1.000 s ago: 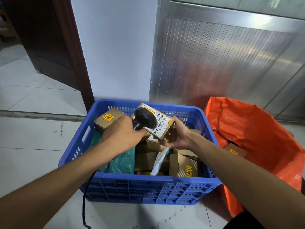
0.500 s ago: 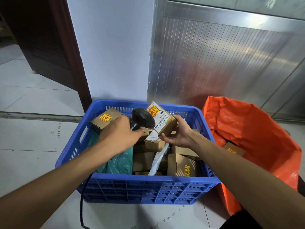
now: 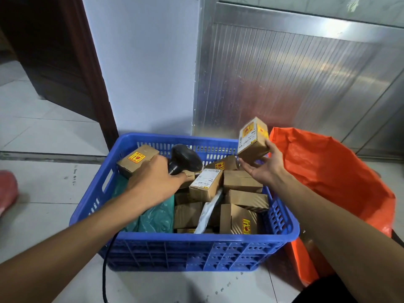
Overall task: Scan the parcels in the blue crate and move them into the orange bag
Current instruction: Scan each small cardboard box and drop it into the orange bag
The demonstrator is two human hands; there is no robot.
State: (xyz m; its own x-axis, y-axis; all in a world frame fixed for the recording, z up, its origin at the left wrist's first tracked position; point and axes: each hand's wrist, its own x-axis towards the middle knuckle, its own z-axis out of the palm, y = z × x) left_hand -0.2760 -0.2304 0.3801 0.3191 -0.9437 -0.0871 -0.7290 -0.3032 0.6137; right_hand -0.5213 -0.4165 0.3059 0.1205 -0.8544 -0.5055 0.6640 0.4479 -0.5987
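Observation:
The blue crate (image 3: 196,236) stands on the tiled floor and holds several brown cardboard parcels, among them one with a white label (image 3: 205,185), plus a green poly bag (image 3: 153,215) and a white mailer (image 3: 207,213). My left hand (image 3: 153,180) is over the crate's left half, closed around a black barcode scanner (image 3: 185,159). A small labelled box (image 3: 253,138), blurred, hangs over the crate's far right corner at the fingertips of my right hand (image 3: 264,169). That hand is palm up with fingers spread. The orange bag (image 3: 328,171) gapes open just right of it.
The scanner cable (image 3: 105,270) trails down the crate's front left to the floor. A ribbed metal panel (image 3: 284,84) and a white wall stand behind. A dark door frame (image 3: 94,84) is at the back left, and a red shoe (image 3: 6,191) sits at the left edge.
My right hand carried the small box from in front of the scanner up and to the right towards the orange bag, and its fingers opened. The left hand with the scanner dropped slightly.

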